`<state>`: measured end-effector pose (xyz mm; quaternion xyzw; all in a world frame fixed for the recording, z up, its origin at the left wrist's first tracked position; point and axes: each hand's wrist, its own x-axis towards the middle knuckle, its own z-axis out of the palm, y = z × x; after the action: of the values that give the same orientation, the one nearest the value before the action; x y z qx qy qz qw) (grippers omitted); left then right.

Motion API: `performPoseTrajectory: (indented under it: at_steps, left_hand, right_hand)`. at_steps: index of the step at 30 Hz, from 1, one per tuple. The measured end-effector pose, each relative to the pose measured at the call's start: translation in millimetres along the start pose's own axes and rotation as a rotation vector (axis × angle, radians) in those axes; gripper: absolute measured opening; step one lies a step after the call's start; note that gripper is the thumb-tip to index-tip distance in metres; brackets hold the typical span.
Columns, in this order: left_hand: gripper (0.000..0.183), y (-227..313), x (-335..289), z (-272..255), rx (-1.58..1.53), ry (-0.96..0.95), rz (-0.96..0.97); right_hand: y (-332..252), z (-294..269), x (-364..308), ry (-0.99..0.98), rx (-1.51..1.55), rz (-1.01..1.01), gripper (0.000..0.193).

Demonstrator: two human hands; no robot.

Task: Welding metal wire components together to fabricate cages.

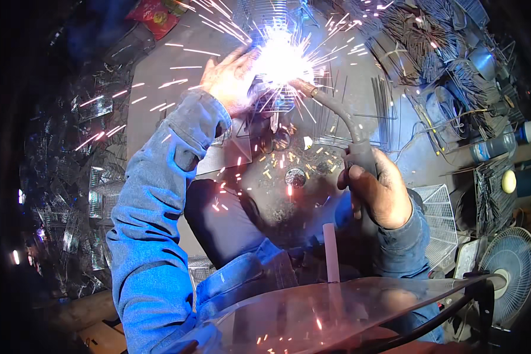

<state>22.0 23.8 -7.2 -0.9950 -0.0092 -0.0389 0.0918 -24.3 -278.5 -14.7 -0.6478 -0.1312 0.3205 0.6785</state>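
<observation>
My right hand (383,192) is wrapped round the handle of a welding torch (342,115), whose curved neck runs up and left to a white glare. Sparks spray outward from that bright spot. A wire-grid piece (274,105) shows below and above the glare, its middle washed out. Close to the left side of the light, my left hand (230,79) has its fingers bent toward the piece. Their tips are lost in the brightness, so I cannot make out what they grip. Both arms wear blue denim sleeves.
Thin metal rods (383,109) lie right of the piece. Bundled wire parts (425,41) fill the far right. Wire racks (97,189) crowd the left. A fan (507,268) and white wire basket (436,221) stand at right. A tinted visor (348,301) crosses the lower view.
</observation>
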Motion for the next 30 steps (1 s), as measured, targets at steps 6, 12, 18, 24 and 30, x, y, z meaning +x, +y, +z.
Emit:
performPoseTrajectory:
  at_steps: [6,12,18,24,30]
  left_hand:
    - [0.065,-2.8,4.8,-1.5,-0.045,-0.116,0.021]
    - [0.069,-1.1,-2.5,7.2,-0.148,0.216,0.128]
    - [0.073,-3.7,-2.0,9.6,-0.051,0.219,0.106]
    - [0.078,-8.1,-12.3,3.1,-0.187,0.245,0.145]
    - [0.081,-14.5,-14.5,-1.0,-0.228,0.325,0.220]
  right_hand:
    - [-3.6,1.7,0.8,0.035,-0.016,0.013,0.012]
    - [13.2,-4.4,3.4,0.038,-0.067,-0.085,0.036]
    - [-5.1,-4.3,1.2,0.017,-0.012,0.084,0.019]
    - [17.1,-22.8,7.0,0.011,0.170,-0.058,0.041]
    - [23.9,-53.3,31.2,0.386,0.272,-0.055,0.054]
